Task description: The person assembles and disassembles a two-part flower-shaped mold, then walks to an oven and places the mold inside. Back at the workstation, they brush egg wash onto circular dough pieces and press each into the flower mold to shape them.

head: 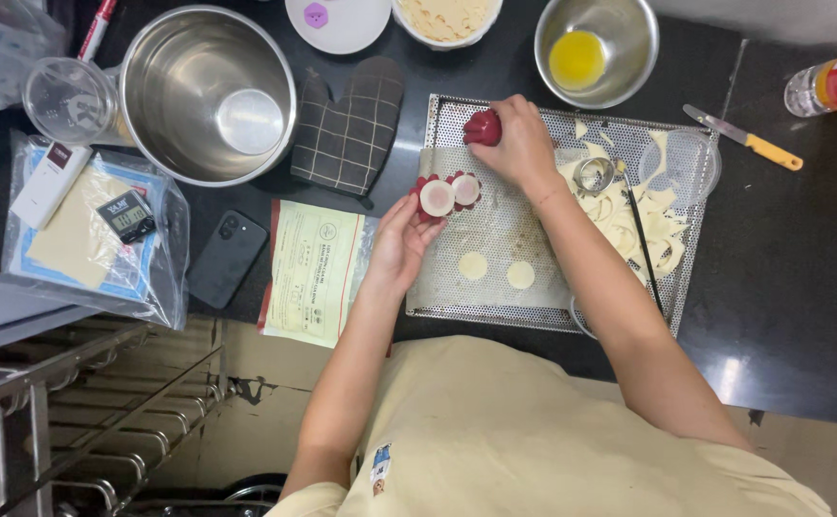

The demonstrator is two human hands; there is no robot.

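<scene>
1. While our right hand [522, 144] is wrapped shut around a stack of red cups [482, 127] at the tray's [553, 316] far-left corner, our left hand [401, 244] sits at the tray's left edge, fingers loosely curled and thumb up, touching a red cup lined with a pale dough round [436, 198].
2. A second lined cup [466, 190] lies just beside the first, toward 3 o'clock; the pair's line runs 9 to 3.
3. From the lined cups, the stack lies toward 12 o'clock, close by; from the left palm, the cups lie at about 1 o'clock.
4. Two loose dough discs [473, 265] rest on the tray paper toward 5 o'clock from the lined cups, nearer our left hand than our right.
5. A ring cutter [592, 175] and dough scraps [656, 230] lie at 3 o'clock of the right hand.
</scene>
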